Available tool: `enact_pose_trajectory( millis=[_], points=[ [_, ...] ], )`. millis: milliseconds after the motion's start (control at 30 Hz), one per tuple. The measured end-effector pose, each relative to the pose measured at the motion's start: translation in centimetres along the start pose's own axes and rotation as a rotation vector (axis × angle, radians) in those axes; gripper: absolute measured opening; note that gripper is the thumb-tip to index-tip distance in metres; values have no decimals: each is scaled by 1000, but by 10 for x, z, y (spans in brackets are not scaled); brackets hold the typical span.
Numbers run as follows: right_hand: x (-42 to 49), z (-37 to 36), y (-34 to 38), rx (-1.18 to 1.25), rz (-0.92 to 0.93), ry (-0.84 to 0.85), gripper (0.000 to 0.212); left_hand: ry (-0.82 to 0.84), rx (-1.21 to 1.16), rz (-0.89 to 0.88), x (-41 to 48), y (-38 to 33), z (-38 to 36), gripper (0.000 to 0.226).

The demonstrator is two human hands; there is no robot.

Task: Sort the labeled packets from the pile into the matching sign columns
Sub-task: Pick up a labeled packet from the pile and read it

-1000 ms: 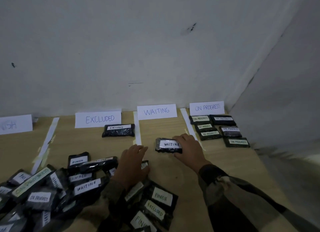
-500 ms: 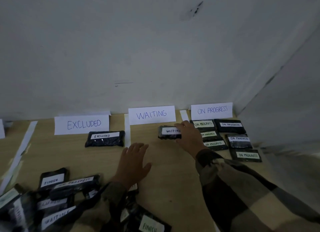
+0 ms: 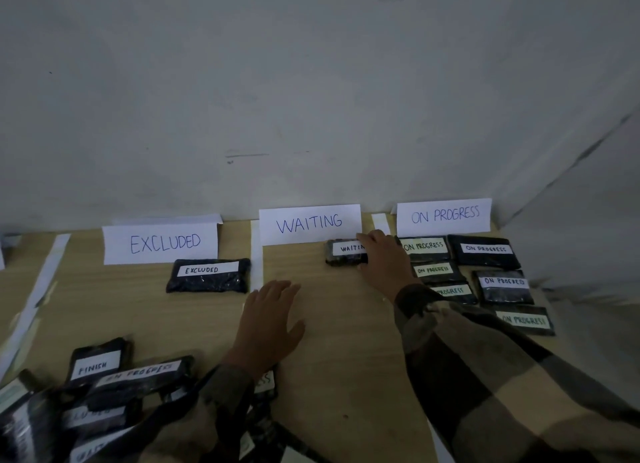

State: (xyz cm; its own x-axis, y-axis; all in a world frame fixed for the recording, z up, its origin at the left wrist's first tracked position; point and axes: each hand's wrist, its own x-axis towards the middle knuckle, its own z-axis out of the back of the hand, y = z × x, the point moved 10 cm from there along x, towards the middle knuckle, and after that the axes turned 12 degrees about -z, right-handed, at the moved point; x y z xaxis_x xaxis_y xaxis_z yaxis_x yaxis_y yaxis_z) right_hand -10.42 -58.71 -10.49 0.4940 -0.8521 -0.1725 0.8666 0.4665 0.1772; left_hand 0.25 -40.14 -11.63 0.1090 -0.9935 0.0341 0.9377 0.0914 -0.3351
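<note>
1 flat, glossy black WAITING packet (image 3: 341, 253) with a white paper label lies on the pale wooden table (image 3: 346, 358), touching the lower edge of the paper WAITING sign (image 3: 310, 223). The right hand (image 3: 382, 265) grips its right end, fingers over the far edge, thumb at the near edge. The left hand (image 3: 268, 324) rests flat on the wood, fingers straight, holding nothing, beside the crinkled pile (image 3: 104, 393).

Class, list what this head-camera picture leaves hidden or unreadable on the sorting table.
1. Head view: the end of the WAITING packet label, covered by the right hand gripping it.
2. Head view: the half-covered packet, its label mostly under the left sleeve.
3. Head view: several labels in the pile at lower left are blurred, dark and overlapping.
</note>
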Motion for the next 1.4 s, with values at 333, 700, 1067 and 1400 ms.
enact_pose_trajectory(
  millis=[333, 700, 1067, 1400],
  points=[
    [-12, 11, 1, 1, -38, -77, 68, -18, -9, -34, -8, -10, 8, 65],
    [-102, -2, 38, 197, 54, 26, 51, 22, 41, -41, -52, -6, 36, 67],
    [-211, -42, 79, 185, 107, 149, 34, 32, 15, -76, -125, -22, 43, 58],
    [-280, -80, 79, 11, -3, 234, 53, -11, -3, -121, -182, -35, 51, 57]
  ],
)
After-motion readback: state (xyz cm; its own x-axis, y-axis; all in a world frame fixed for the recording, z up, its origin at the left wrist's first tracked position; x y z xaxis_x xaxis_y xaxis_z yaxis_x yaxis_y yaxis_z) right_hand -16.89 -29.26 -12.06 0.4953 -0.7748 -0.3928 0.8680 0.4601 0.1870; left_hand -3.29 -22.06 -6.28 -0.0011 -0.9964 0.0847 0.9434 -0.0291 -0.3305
